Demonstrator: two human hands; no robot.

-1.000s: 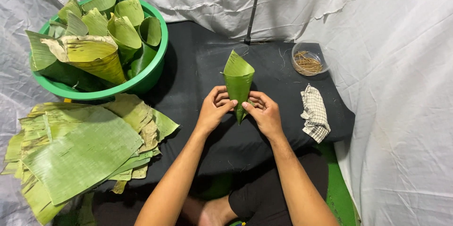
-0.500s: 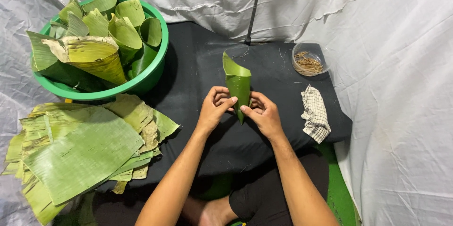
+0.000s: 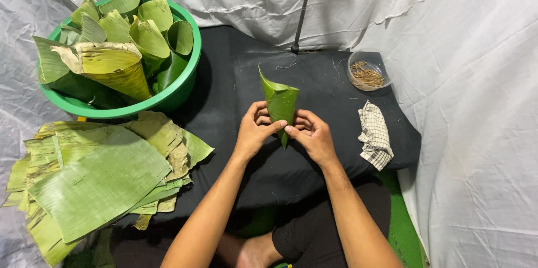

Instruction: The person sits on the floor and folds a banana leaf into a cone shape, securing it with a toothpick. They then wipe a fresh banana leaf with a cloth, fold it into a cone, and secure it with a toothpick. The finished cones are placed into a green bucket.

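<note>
Green banana leaf, rolled into a cone [image 3: 279,105], stands upright in the middle of the frame, its narrow tip pointing down and its open mouth up, one edge rising to a sharp point at the upper left of the cone. Both hands hold it from either side: the left hand [image 3: 253,131] has its fingers [image 3: 259,112] curled around the cone's left side with the thumb pressed on the front, and the right hand [image 3: 312,133] grips the right side, thumb meeting the other thumb near the lower part of the cone. Under the hands lies a black cloth [image 3: 235,83] spread on the floor.

At the upper left of the frame a green plastic basin [image 3: 180,90] is filled with more rolled leaf cones [image 3: 112,66]. Below it, at the lower left, a stack of flat banana leaf sheets [image 3: 95,175] partly overlaps the cloth. At the upper right sits a small clear bowl [image 3: 367,72] holding thin brown sticks. Just below that bowl, near the right hand, lies a folded checked rag [image 3: 374,136]. White sheeting [image 3: 476,105] surrounds the whole area.
</note>
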